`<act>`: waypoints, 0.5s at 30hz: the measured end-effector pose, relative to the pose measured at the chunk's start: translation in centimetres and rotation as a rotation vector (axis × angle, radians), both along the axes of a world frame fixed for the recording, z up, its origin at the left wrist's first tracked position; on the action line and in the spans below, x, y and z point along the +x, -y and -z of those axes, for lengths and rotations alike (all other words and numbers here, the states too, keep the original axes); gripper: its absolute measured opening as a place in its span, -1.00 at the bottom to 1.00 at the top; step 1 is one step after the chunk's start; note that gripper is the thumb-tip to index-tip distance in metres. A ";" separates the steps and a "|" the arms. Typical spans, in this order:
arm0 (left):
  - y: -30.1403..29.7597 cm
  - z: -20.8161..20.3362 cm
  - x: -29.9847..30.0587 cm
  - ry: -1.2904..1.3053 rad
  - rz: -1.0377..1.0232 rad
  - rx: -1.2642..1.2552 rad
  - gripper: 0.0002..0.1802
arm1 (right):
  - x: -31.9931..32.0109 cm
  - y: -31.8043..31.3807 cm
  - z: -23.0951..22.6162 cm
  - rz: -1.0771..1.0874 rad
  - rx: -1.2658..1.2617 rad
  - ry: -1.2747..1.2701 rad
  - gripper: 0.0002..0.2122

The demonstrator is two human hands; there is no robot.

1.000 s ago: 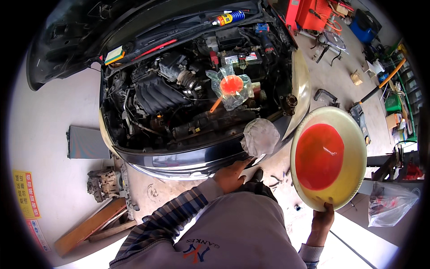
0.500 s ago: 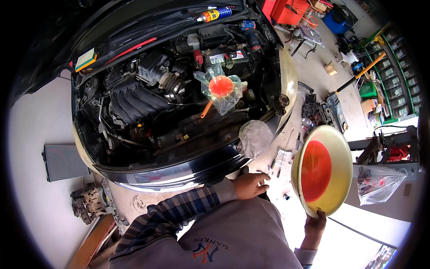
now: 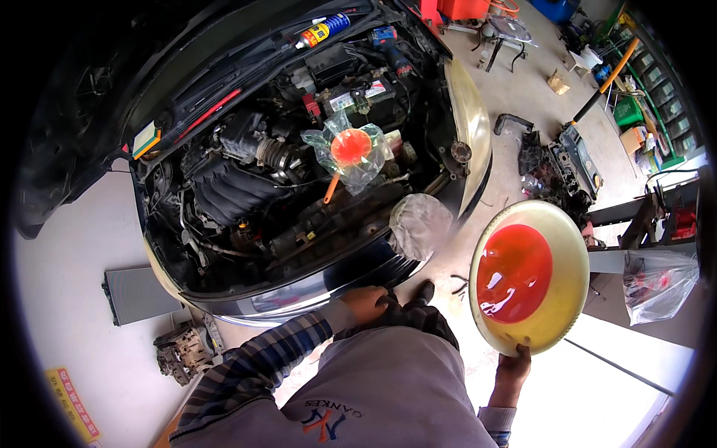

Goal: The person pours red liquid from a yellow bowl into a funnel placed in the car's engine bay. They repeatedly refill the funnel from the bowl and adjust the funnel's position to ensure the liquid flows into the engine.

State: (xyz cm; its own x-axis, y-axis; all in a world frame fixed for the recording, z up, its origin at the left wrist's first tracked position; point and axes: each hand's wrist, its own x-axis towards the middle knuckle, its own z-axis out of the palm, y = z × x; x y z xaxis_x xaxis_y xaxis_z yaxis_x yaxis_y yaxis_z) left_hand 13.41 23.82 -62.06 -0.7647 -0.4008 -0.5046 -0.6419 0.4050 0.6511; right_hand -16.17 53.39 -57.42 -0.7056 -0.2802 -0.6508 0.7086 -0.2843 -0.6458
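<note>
My right hand [image 3: 514, 362] grips the near rim of a wide pale-yellow plastic basin [image 3: 571, 276], which is tilted and holds clear red liquid [image 3: 515, 269] with bright reflections. To the left, my left hand [image 3: 364, 305] is beside the car's front bumper, in front of my body. It seems to hold nothing; its fingers look loosely stretched, partly lost against dark trousers. Within the open engine bay, a round orange-red funnel-like piece [image 3: 350, 146] rests in crumpled clear plastic [image 3: 373, 173]. An orange handle [image 3: 331, 189] sticks out below it.
On the car lie a spray can [image 3: 323, 31] and a blue cordless power tool [image 3: 390, 51]. A grey cap [image 3: 420, 228] is in view over the front bumper. Greasy parts [image 3: 575, 160], a floor jack's orange handle [image 3: 609, 78] and a small folding stool [image 3: 508, 31] occupy the right side.
My left hand has moved left, closer to the bumper. The basin, still in my right hand, is slightly farther left, and reflections now show on its liquid. The whole view has shifted.
</note>
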 end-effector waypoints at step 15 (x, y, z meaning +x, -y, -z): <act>-8.2 -2.7 -19.4 -0.373 -0.624 1.108 -0.18 | -5.5 3.1 1.3 -0.229 -0.101 -0.014 -0.56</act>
State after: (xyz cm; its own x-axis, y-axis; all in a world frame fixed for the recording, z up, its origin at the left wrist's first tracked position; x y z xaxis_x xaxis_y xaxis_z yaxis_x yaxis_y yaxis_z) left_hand -6.01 32.00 -59.38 -0.7673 -0.2482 -0.5913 -0.2364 -0.7476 0.6206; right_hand -21.69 50.29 -58.70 -0.6252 -0.4969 -0.6018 0.7528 -0.1807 -0.6329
